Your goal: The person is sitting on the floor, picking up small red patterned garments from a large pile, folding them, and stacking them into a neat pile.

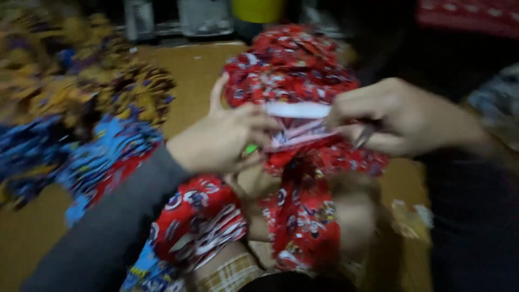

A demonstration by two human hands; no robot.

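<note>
Fabric point(292, 70), red and printed, is pinched taut at its white band point(297, 110): my left hand point(221, 138) at nine o'clock, my right hand point(400, 116) at three, also gripping a thin metal tool point(363, 135).

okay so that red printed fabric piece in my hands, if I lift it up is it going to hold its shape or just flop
Probably flop: the red printed fabric bunches and drapes in soft folds between the left hand and right hand. It looks light for its size. The white band may be slightly firmer.
</note>
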